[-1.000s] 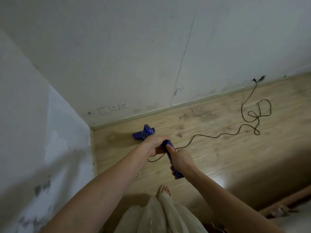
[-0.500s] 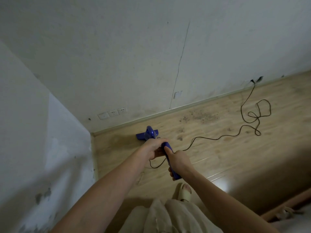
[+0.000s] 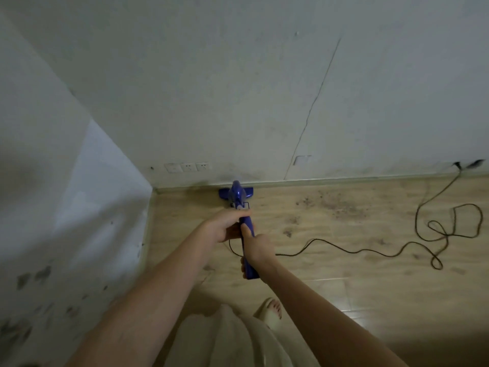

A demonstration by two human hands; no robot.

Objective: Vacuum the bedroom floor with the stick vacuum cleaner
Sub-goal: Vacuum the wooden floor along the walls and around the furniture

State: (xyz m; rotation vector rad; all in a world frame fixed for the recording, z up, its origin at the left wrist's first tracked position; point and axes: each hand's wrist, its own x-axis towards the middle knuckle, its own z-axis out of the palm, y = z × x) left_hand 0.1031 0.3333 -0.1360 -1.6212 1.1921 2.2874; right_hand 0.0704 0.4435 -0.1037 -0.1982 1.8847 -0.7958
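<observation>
A blue stick vacuum cleaner (image 3: pixel 236 195) stands on the wooden floor (image 3: pixel 344 274) with its head against the baseboard of the far wall. My left hand (image 3: pixel 224 225) grips the upper part of its blue handle. My right hand (image 3: pixel 258 247) grips the handle just below, closer to me. The end of the handle sticks out under my right hand. A black power cord (image 3: pixel 370 250) runs from the handle across the floor to the right in loose loops, up to a plug at the wall (image 3: pixel 459 165).
Dark dirt specks (image 3: pixel 333 207) lie on the floor right of the vacuum head. White wall sockets (image 3: pixel 188 167) sit low on the far wall. A stained wall (image 3: pixel 66 207) closes the left side. My foot in a pale slipper (image 3: pixel 270 311) stands below the hands.
The vacuum head has moved forward and to the right, from the open floor up against the baseboard. Both hands kept their grip. My view has turned to face the far wall.
</observation>
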